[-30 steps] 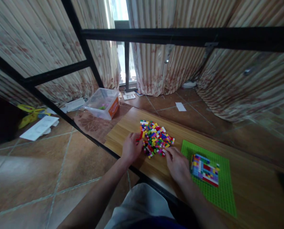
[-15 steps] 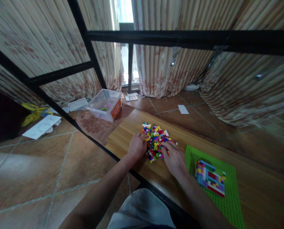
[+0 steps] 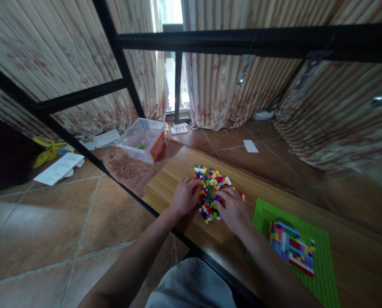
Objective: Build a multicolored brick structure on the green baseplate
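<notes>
A loose pile of small multicoloured toy bricks (image 3: pixel 212 183) lies on the wooden table, between my two hands. My left hand (image 3: pixel 185 196) rests at the pile's left edge with fingers curled inward. Something reddish shows by its fingertips, too small to make out. On the right side of the pile, my right hand (image 3: pixel 233 209) reaches in with thumb and fingers apart, touching bricks near a blue one. Further right, a green studded baseplate (image 3: pixel 323 252) carries a built block of multicoloured bricks (image 3: pixel 292 248).
The long wooden table (image 3: pixel 165 171) has a black metal frame (image 3: pixel 210 42) around it. Beyond its left end, a clear plastic box (image 3: pixel 136 147) with a few pieces inside stands on a brown mat. Papers (image 3: pixel 250 146) lie on the tiled floor before striped curtains.
My right hand has shifted slightly within the pile, and a gap has opened among the bricks between my hands. The whole view has moved slightly.
</notes>
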`<state>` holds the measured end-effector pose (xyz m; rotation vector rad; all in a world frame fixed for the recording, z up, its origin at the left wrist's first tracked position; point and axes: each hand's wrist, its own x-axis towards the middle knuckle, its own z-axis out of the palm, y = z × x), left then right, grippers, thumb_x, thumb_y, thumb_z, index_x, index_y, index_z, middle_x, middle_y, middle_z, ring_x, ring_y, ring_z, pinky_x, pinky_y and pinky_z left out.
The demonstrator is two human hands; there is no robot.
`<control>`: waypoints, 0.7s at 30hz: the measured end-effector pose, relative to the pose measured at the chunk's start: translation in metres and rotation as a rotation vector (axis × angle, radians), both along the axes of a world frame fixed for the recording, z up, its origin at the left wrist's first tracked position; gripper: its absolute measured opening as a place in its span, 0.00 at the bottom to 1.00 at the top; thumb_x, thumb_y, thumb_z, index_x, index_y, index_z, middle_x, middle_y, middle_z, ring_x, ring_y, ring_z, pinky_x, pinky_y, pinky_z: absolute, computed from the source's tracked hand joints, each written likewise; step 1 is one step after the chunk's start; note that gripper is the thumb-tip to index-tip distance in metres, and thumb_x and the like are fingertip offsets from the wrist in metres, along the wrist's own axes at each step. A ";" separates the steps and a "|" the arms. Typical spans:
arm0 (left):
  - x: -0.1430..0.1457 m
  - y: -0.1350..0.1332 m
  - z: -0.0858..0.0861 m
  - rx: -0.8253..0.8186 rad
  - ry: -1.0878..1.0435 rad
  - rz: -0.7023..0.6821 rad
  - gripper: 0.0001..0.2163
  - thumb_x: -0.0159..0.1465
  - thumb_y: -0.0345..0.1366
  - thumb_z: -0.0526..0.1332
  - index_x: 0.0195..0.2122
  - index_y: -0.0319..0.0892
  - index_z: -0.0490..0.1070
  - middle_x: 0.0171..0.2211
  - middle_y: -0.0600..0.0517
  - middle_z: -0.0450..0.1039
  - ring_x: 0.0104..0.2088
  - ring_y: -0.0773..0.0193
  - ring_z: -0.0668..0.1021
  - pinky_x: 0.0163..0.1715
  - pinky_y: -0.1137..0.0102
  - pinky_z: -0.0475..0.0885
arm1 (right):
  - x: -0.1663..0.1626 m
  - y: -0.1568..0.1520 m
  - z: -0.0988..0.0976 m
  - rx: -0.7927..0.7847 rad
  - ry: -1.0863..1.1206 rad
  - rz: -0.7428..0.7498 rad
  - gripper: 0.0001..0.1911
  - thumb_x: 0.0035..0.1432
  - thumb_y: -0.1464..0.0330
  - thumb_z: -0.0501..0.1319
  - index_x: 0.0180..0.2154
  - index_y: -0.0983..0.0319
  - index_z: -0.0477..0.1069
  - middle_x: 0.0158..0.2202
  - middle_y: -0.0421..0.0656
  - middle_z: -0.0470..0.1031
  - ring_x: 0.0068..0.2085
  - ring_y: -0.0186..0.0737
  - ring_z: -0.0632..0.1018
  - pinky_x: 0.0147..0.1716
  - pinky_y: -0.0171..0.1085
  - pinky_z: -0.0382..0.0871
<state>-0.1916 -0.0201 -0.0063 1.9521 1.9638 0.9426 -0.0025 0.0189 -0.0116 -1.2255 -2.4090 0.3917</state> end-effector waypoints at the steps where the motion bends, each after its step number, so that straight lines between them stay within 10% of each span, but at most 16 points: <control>1: 0.002 0.005 0.001 -0.001 0.043 0.002 0.09 0.63 0.30 0.58 0.43 0.42 0.74 0.41 0.48 0.77 0.44 0.58 0.75 0.49 0.62 0.69 | 0.004 -0.002 0.000 0.002 0.004 -0.007 0.09 0.58 0.70 0.59 0.41 0.60 0.76 0.44 0.46 0.75 0.46 0.45 0.74 0.47 0.41 0.67; 13: 0.023 0.036 0.012 -0.124 0.199 0.055 0.05 0.60 0.34 0.61 0.35 0.40 0.74 0.42 0.43 0.74 0.46 0.51 0.73 0.48 0.57 0.68 | 0.013 -0.015 0.011 -0.055 0.180 -0.077 0.12 0.61 0.67 0.56 0.41 0.60 0.76 0.46 0.47 0.76 0.46 0.44 0.76 0.49 0.46 0.69; 21: 0.032 -0.022 0.033 -0.238 -0.904 -0.122 0.11 0.63 0.41 0.60 0.42 0.41 0.72 0.34 0.51 0.75 0.31 0.64 0.75 0.33 0.70 0.70 | 0.019 -0.048 0.029 -0.200 0.543 -0.222 0.13 0.62 0.63 0.57 0.46 0.59 0.74 0.44 0.46 0.78 0.41 0.40 0.78 0.40 0.39 0.74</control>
